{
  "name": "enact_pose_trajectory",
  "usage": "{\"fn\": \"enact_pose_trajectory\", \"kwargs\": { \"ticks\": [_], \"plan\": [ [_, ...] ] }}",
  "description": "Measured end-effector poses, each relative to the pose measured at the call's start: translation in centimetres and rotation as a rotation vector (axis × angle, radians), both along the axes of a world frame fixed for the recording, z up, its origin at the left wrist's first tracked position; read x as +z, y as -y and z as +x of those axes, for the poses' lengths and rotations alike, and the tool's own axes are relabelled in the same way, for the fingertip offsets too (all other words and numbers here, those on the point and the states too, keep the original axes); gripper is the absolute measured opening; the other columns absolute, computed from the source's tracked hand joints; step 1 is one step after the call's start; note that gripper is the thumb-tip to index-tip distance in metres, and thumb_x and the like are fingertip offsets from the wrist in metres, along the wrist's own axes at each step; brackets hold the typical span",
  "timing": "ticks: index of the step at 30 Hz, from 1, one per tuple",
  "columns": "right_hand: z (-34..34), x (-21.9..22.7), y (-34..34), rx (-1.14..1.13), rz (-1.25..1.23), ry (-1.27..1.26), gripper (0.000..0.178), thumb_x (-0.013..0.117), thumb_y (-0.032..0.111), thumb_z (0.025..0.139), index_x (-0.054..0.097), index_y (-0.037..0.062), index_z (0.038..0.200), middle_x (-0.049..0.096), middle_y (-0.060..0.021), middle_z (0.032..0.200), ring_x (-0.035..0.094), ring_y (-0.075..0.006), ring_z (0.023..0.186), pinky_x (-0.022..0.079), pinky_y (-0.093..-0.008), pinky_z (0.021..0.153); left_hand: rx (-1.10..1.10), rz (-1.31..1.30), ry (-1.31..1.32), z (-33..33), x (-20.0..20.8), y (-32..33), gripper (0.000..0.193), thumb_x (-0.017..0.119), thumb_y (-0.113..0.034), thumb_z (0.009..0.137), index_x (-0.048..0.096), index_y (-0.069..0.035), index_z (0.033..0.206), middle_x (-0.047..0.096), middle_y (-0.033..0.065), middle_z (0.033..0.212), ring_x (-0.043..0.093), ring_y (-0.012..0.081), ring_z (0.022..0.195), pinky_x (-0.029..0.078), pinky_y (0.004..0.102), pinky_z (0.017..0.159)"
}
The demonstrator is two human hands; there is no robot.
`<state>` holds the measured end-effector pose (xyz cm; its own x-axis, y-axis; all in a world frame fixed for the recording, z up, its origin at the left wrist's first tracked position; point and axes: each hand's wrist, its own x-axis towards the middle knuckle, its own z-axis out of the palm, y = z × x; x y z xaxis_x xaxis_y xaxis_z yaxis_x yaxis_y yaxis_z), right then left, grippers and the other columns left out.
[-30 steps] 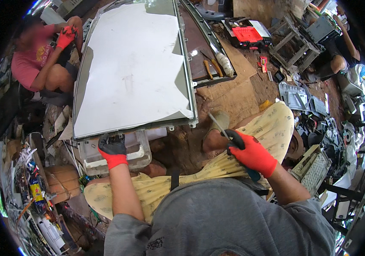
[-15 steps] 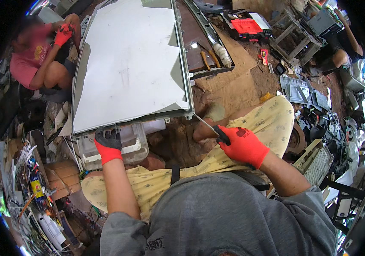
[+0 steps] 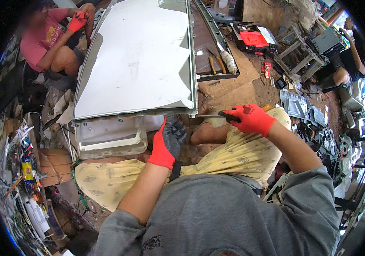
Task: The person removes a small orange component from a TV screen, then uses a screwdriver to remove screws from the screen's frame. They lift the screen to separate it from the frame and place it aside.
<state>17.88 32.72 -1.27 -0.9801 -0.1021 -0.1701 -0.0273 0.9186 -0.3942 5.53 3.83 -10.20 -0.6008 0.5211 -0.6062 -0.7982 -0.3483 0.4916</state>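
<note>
A large flat panel (image 3: 135,59), like a screen's back with a torn-edged white sheet on it, lies before me in a thin metal frame. My right hand (image 3: 250,119), in a red and black glove, is closed around the dark handle of a screwdriver (image 3: 209,116). The shaft points left, its tip at the frame's near right corner. My left hand (image 3: 168,140), gloved alike, is just below the near edge, palm turned right, fingers loosely bent and holding nothing I can see. Whether its fingertips touch the frame is unclear. Beneath the panel sits a clear plastic bin (image 3: 112,147).
At the far left a person in a pink shirt (image 3: 41,47) squats beside the panel. Yellow-handled pliers (image 3: 216,65) lie in a dark frame to the right. Beyond are a red and black toolbox (image 3: 253,39), a wooden stool (image 3: 297,53) and another person. Scrap surrounds me.
My left hand has moved right along the near edge, from the bin's left part toward the corner. The screwdriver has swung from slanted to nearly level, with my right hand higher.
</note>
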Motion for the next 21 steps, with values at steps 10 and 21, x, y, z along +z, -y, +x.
{"fn": "enact_pose_trajectory", "kwargs": {
  "ticks": [10, 21],
  "plan": [
    [0.4, -2.0, 1.3, -0.08, -0.049, -0.099, 0.038, 0.062, 0.026, 0.085, 0.062, 0.0163, 0.122, 0.065, -0.0107, 0.094, 0.064, -0.0332, 0.087, 0.051, -0.0443, 0.073, 0.011, -0.14, 0.051, -0.4, 0.3, -1.1, 0.037, 0.064, -0.05, 0.089, 0.058, -0.014, 0.099, 0.062, 0.0043, 0.099, 0.058, 0.0249, 0.099, 0.044, 0.045, 0.094],
    [0.1, -4.2, 1.6, -0.097, -0.094, -0.153, 0.04, 0.065, 0.025, 0.084, 0.061, 0.0185, 0.124, 0.066, -0.0113, 0.096, 0.064, -0.0339, 0.086, 0.051, -0.0438, 0.072, 0.042, -0.107, 0.072, -1.8, -0.1, -2.5, 0.047, 0.067, -0.05, 0.086, 0.057, -0.012, 0.112, 0.057, 0.0107, 0.114, 0.05, 0.0297, 0.114, 0.037, 0.0471, 0.103]
  ]
}}
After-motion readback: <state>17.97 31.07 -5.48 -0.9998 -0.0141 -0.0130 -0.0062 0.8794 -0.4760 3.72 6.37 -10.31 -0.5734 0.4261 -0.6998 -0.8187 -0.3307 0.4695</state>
